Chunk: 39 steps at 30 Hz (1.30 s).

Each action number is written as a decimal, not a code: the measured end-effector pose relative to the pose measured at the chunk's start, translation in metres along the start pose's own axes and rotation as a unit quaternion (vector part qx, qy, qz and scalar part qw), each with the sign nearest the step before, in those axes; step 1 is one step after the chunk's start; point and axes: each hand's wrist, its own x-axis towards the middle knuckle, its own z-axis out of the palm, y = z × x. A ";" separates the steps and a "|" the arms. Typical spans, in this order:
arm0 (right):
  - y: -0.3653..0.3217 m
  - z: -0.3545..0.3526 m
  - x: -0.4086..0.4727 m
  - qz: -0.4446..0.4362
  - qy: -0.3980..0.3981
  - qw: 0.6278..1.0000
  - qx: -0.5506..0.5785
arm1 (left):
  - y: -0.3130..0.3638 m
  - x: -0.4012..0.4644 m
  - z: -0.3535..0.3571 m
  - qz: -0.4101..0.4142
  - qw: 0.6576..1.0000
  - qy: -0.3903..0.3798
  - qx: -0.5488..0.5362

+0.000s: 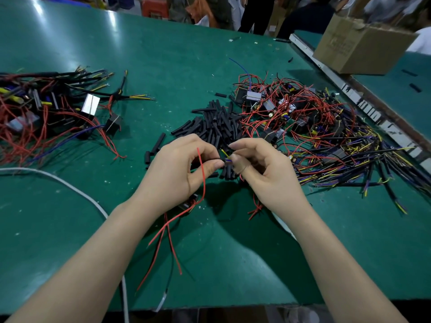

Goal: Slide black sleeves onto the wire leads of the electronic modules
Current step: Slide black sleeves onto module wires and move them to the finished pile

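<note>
Green table point(186, 66): both hands' grip pinches thin leads point(225, 155) (yellow, blue) entering black sleeve point(229, 170).

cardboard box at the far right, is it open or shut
Open: the brown cardboard box has a top flap raised. Its contents cannot be seen.

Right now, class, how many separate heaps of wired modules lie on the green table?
2. One heap lies far left; the other heap lies right, beside the black sleeves. A further module hangs under the left hand.
</note>
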 end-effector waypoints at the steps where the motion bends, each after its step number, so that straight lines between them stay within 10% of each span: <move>1: 0.001 0.001 -0.001 0.001 0.003 1.000 -0.004 | 0.000 0.000 0.000 -0.001 1.000 -0.006 0.005; 39: 0.001 -0.001 0.002 -0.085 0.035 0.974 -0.206 | -0.006 0.002 -0.014 -0.008 0.998 -0.018 0.065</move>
